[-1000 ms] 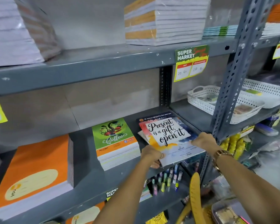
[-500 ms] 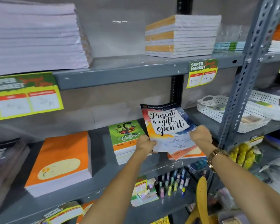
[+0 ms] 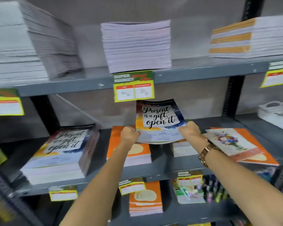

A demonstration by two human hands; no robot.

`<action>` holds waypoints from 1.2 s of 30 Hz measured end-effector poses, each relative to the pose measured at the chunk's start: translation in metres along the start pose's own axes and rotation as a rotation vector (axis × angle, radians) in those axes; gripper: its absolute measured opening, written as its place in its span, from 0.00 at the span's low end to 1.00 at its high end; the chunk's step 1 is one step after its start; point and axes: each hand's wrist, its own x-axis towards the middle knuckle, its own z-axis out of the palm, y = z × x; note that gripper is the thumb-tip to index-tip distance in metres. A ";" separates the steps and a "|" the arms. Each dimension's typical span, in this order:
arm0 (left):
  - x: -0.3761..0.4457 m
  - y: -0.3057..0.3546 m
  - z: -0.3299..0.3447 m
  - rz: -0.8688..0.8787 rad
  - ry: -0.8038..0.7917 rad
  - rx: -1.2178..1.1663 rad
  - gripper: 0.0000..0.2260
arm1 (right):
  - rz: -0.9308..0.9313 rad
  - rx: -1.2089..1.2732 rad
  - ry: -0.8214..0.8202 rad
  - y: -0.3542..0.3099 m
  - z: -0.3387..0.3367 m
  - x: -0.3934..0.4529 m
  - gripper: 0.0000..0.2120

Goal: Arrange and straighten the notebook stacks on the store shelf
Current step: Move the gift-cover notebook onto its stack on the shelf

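A thin bundle of notebooks (image 3: 158, 119) with the cover "Present is a gift, open it" is held up tilted above the middle shelf (image 3: 153, 170). My left hand (image 3: 129, 133) grips its lower left corner and my right hand (image 3: 189, 130) grips its lower right corner. A tall stack with the same cover (image 3: 60, 152) sits at the left of that shelf. Below the held bundle lies an orange notebook stack (image 3: 129, 152). To the right, a floral notebook (image 3: 230, 141) lies askew on another orange stack (image 3: 258, 155).
The upper shelf (image 3: 194, 70) carries tall white-edged stacks (image 3: 136, 44) and yellow price tags (image 3: 133, 86). A white basket (image 3: 278, 111) stands at the far right. The lower shelf holds orange notebooks (image 3: 145, 198) and pens (image 3: 211, 191). Steel uprights stand at left and right.
The view has swung left and the shelf looks different. Both hands have lifted the "Present is a gift" bundle off its place and carried it leftward, over the orange stack.
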 end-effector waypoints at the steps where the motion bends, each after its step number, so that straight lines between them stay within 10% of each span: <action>1: 0.002 -0.009 -0.015 -0.001 0.016 0.020 0.23 | -0.011 0.008 -0.023 -0.009 0.012 -0.008 0.14; 10: 0.014 -0.100 -0.162 -0.123 0.280 0.166 0.08 | -0.184 0.182 -0.318 -0.098 0.140 -0.093 0.09; 22: 0.058 -0.188 -0.284 -0.180 0.397 0.387 0.17 | 0.009 0.489 -0.726 -0.163 0.260 -0.164 0.07; 28: 0.055 -0.217 -0.286 -0.240 0.382 0.394 0.04 | -0.075 0.236 -0.667 -0.166 0.284 -0.178 0.07; 36: 0.043 -0.201 -0.273 -0.404 0.424 0.759 0.11 | -0.430 -0.135 -0.459 -0.160 0.270 -0.175 0.05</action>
